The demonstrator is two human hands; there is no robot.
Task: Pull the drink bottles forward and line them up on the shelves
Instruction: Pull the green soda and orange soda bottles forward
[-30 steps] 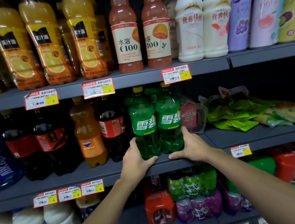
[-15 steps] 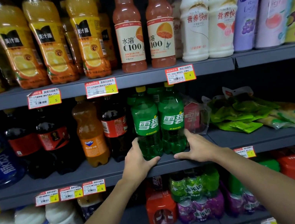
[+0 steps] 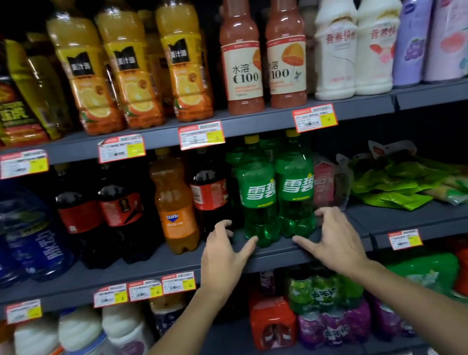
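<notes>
Two green Sprite bottles [image 3: 278, 191] stand side by side at the front edge of the middle shelf [image 3: 149, 272], with more green bottles behind them. My left hand [image 3: 223, 253] hovers just left of the pair, fingers spread and loosely curled, thumb tip near the left bottle's base. My right hand [image 3: 332, 236] mirrors it on the right, fingers spread, apart from the right bottle. Neither hand holds anything. An orange Fanta bottle [image 3: 174, 206] and a cola bottle [image 3: 210, 193] stand left of the green pair.
Orange juice bottles [image 3: 130, 67], C100 bottles [image 3: 261, 45] and white milk drinks [image 3: 357, 32] line the top shelf. Dark cola bottles [image 3: 99, 215] and blue water jugs [image 3: 19, 235] fill the middle shelf's left. Green snack packets [image 3: 406, 179] lie at right. Multipacks [image 3: 326, 310] sit below.
Both hands have let go of the two green bottles and drawn slightly back and apart, fingers opening. The camera view has shifted left.
</notes>
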